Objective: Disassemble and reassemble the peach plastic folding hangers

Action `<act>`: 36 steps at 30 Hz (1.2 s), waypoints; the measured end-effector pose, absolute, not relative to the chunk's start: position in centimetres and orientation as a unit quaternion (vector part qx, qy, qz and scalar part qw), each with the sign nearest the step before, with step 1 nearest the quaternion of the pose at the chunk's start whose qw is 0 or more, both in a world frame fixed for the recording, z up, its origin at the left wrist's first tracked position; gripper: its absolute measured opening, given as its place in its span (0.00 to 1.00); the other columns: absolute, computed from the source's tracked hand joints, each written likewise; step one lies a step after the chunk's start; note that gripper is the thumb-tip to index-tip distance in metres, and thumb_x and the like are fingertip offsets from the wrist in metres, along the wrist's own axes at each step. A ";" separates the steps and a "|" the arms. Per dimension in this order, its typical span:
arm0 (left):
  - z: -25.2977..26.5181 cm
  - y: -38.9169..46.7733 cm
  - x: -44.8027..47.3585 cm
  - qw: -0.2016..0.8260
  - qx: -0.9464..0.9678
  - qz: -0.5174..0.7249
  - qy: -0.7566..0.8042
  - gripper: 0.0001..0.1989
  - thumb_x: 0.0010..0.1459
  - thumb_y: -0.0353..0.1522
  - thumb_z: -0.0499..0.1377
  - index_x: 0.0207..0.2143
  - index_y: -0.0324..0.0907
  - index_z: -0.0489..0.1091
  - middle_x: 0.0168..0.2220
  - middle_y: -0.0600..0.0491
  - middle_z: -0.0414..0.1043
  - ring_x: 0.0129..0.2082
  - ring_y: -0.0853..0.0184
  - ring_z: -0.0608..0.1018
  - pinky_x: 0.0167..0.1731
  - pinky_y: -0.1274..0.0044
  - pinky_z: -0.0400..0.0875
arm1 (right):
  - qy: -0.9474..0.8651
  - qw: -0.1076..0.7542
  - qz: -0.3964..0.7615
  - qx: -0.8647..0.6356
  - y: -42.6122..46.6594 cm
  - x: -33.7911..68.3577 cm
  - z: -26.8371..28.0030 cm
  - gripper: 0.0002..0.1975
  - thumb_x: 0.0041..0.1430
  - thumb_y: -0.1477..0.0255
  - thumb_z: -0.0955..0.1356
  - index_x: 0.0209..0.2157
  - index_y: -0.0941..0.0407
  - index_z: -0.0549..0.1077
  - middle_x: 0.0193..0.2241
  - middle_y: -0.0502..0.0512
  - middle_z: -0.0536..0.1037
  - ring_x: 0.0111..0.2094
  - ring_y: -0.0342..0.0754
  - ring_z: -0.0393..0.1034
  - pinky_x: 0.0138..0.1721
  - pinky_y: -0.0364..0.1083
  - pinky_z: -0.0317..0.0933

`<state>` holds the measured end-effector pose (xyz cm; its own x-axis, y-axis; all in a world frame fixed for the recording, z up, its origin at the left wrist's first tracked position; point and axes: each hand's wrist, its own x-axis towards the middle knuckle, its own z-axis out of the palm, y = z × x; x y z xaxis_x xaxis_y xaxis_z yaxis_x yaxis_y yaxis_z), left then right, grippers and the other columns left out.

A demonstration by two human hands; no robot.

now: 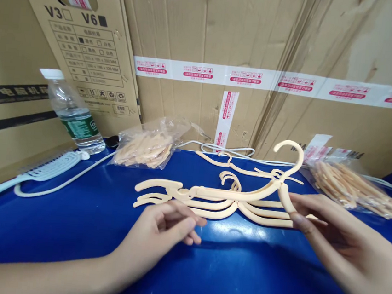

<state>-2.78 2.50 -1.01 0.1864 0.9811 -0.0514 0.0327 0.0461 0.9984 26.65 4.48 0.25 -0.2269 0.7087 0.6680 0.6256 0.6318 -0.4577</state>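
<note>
A cream folding clothes hanger [236, 195] is held above the blue table, its hook up and its left arm stretched out. My right hand [342, 244] pinches the short right arm of this hanger between thumb and fingers. Below the hanger's left end is my left hand [170, 232], fingers loosely curled and apart, seemingly holding nothing. Just behind lie other cream hangers [217, 215], spread out with their hooks side by side. Farther back rests another unfolded hanger [238, 168]. Part of the stack is hidden by my hands.
On the blue table [225, 279], a clear bag of hanger parts [147, 149] lies at back left and another bag [355, 185] at right. A water bottle [77, 117] and a light blue hairbrush [52, 165] are at left. A white cable [227, 148] runs before cardboard boxes [200, 32].
</note>
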 end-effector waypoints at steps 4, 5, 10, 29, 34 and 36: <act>-0.4 0.8 -2.7 0.394 0.750 0.346 0.403 0.08 0.59 0.28 0.59 0.36 0.46 0.79 0.39 0.49 0.81 0.40 0.59 0.82 0.43 0.72 0.76 | -0.812 0.406 0.050 -0.416 4.8 26.6 0.0 0.13 0.64 0.68 0.65 0.50 0.49 0.72 0.41 0.57 0.78 0.35 0.50 0.76 0.27 0.42 0.73; -0.2 0.4 -2.7 0.338 0.798 0.330 0.375 0.10 0.59 0.27 0.59 0.39 0.47 0.79 0.43 0.49 0.80 0.45 0.57 0.81 0.47 0.70 0.74 | -0.826 0.387 0.048 -0.407 4.8 26.4 -0.1 0.14 0.64 0.69 0.65 0.50 0.49 0.72 0.41 0.56 0.78 0.36 0.50 0.76 0.28 0.42 0.73; 0.3 -0.2 -2.9 0.124 0.932 0.212 0.265 0.16 0.62 0.27 0.57 0.51 0.47 0.75 0.55 0.47 0.71 0.58 0.51 0.70 0.54 0.66 0.68 | -0.872 0.317 0.069 -0.367 4.3 25.5 -0.6 0.09 0.65 0.73 0.62 0.44 0.51 0.72 0.36 0.55 0.78 0.36 0.48 0.76 0.34 0.43 0.73; -1.4 1.3 -4.0 -0.193 0.921 0.146 0.306 0.26 0.58 0.42 0.59 0.56 0.39 0.68 0.58 0.47 0.70 0.53 0.55 0.75 0.52 0.68 0.73 | -0.875 0.255 0.096 -0.401 5.7 26.3 -1.6 0.11 0.65 0.78 0.60 0.38 0.56 0.73 0.34 0.57 0.72 0.35 0.49 0.68 0.35 0.48 0.64; -1.7 2.0 -4.2 -0.206 0.921 0.127 0.305 0.27 0.59 0.43 0.57 0.58 0.42 0.66 0.61 0.47 0.66 0.56 0.55 0.73 0.50 0.67 0.74 | -0.867 0.270 0.079 -0.410 6.7 26.9 -2.0 0.10 0.65 0.78 0.61 0.38 0.57 0.74 0.35 0.58 0.72 0.35 0.50 0.69 0.36 0.49 0.65; -1.9 2.3 -4.2 -0.206 0.923 0.122 0.302 0.26 0.60 0.44 0.56 0.58 0.43 0.66 0.60 0.47 0.66 0.56 0.55 0.73 0.51 0.66 0.74 | -0.868 0.280 0.066 -0.406 7.0 27.1 -2.2 0.10 0.65 0.78 0.62 0.40 0.56 0.74 0.36 0.58 0.73 0.37 0.50 0.69 0.37 0.49 0.66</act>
